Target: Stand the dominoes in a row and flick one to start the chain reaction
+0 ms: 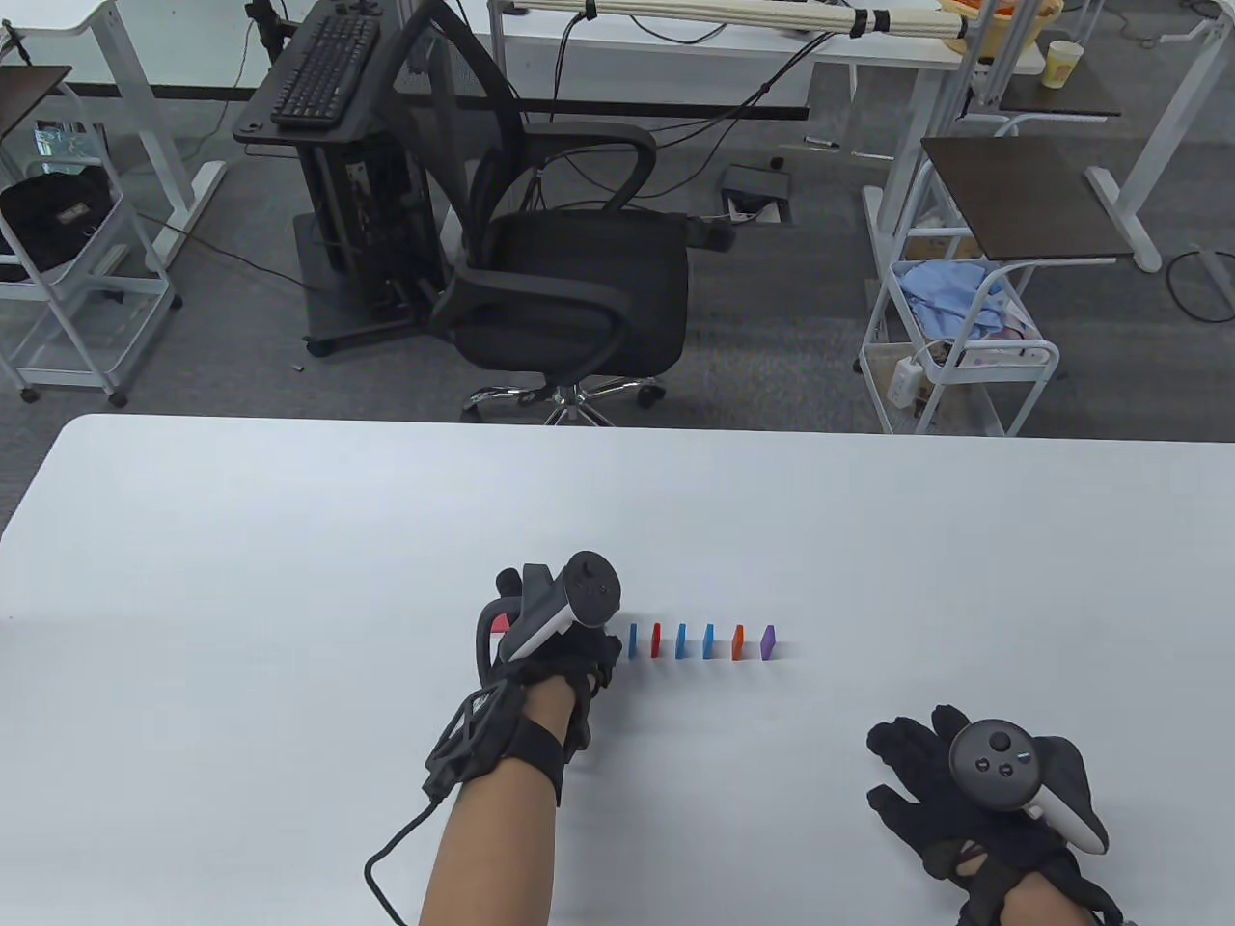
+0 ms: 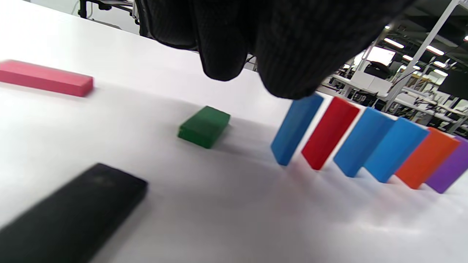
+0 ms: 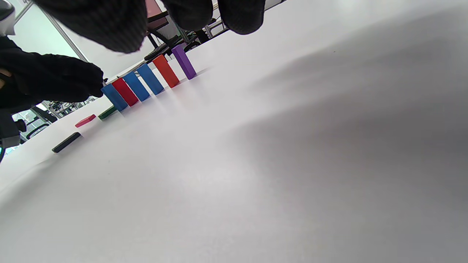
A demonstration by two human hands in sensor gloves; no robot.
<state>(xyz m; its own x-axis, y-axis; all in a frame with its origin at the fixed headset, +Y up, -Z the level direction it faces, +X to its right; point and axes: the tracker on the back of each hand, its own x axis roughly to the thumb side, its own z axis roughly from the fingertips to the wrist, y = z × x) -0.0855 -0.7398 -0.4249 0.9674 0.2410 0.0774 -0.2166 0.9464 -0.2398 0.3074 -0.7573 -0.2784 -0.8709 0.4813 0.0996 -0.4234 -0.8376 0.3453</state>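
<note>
Six small rectangular dominoes stand on end in a straight row on the white table, nearer its front edge than its far edge and about midway between its left and right edges: from the left a blue domino, a red domino, a second blue domino, a third blue domino, an orange domino and a purple domino, each just beside the next with a gap between. The left hand in its black sensor glove is at the left end of the row, its fingertips at the top of the first blue domino; whether they pinch it or only touch it cannot be told. Left of the row three more pieces lie flat on the table: a green domino nearest the row, a pink domino farther toward the far edge, and a black domino toward the front edge. The right hand, also in a black glove, rests near the front edge, well apart from the row to its right, fingers spread and relaxed, holding nothing. Beyond the far edge a black mesh office chair stands on grey carpet.
</note>
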